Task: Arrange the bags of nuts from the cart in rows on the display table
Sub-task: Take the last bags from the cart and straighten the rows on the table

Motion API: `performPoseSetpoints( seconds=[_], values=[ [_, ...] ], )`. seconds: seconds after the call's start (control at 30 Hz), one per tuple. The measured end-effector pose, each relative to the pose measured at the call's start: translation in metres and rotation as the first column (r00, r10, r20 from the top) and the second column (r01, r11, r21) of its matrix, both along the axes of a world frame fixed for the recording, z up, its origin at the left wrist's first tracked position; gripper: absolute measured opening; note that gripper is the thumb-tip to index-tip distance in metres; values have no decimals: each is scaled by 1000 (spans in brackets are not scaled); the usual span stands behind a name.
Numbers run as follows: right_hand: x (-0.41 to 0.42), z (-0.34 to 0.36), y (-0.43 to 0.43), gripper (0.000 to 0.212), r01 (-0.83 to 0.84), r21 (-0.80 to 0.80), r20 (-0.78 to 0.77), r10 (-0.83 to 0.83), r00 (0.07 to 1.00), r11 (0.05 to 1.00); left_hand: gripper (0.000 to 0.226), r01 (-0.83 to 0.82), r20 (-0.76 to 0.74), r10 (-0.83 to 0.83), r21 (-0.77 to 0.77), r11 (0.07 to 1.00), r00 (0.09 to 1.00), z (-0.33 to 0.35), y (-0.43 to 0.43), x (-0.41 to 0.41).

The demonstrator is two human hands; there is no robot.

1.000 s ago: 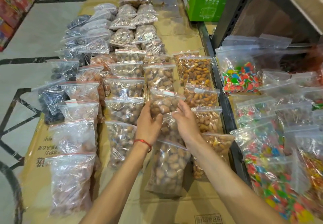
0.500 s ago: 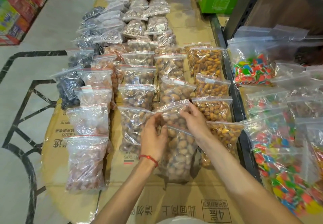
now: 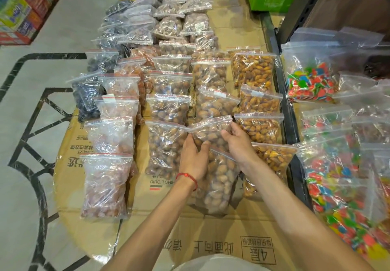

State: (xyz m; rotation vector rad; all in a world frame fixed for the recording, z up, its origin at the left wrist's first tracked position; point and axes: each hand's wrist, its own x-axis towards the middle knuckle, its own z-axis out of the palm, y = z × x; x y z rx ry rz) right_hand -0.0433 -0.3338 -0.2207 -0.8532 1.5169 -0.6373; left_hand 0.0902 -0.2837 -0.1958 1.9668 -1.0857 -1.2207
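The bag of nuts (image 3: 211,130) sits between both hands, its zip edge on their far side. The left hand (image 3: 194,158) grips its left side, thumb on top. The right hand (image 3: 238,142) pinches its right edge. Both forearms reach forward, palms down. Another bag (image 3: 217,184) lies under the palms. Bare cardboard (image 3: 147,224) opens behind the wrists, and a neighbour bag (image 3: 258,127) lies just right of the right hand.

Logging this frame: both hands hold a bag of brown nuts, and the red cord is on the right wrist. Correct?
No: the head view shows the red cord on the left wrist. The left hand and right hand do hold the bag of brown nuts.
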Motion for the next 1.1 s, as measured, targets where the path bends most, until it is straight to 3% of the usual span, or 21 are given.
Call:
performPoseSetpoints(
  seconds=[0.07,0.1,0.13,0.17,0.2,0.33,0.37,0.43,0.5,0.57,0.7,0.8,0.83,0.97,1.1],
  values=[
    [-4,-5,-1,18,-21,11,-16,21,1000,1000,28,-50,-76,54,48,998,996,1,-4,-3],
    [-5,-1,-2,9,-15,16,-12,15,1000,1000,37,-62,-78,66,50,997,995,-2,-4,-5],
    [-6,-1,-4,14,-29,29,0,29,1000,999,55,-52,-64,55,45,998,996,-10,-4,-7],
    [-7,-2,-5,31,-21,41,42,19,999,999,70,-39,-44,40,29,999,998,-17,-5,-8],
    [-9,-2,-5,44,0,53,75,-4,997,999,74,-22,-29,22,13,1000,999,-23,-5,-9],
    [-12,3,-2,50,70,77,196,-84,977,995,13,4,27,-1,-121,993,1000,-7,-8,-13],
    [-11,5,-2,49,65,77,190,-79,979,995,11,5,29,-1,-136,991,1000,-8,-10,-13],
    [-11,5,-1,43,33,92,189,-51,981,995,40,17,6,-17,-131,991,1000,-14,-16,-12],
    [-10,8,-2,23,31,91,171,-46,984,995,67,18,-19,-21,-110,994,1000,-20,-23,-12],
    [-5,12,-5,21,47,65,156,-57,986,997,68,-26,-59,21,-80,996,998,-23,-30,-13],
    [9,19,-12,48,153,85,189,-167,968,985,63,-52,-121,45,-60,997,992,-26,-41,-14],
    [15,18,-13,84,129,46,135,-134,982,991,50,-9,-36,7,-71,997,999,-28,-41,-12],
    [16,19,-13,87,101,12,102,-101,990,995,47,-2,3,2,-70,998,1000,-30,-40,-11],
    [14,21,-15,67,22,-81,49,-19,999,996,47,-45,10,46,-80,996,999,-32,-35,-9],
    [19,23,-19,67,94,-45,137,-87,987,995,54,-43,-43,40,-83,996,998,-33,-41,-10]
  ],
)
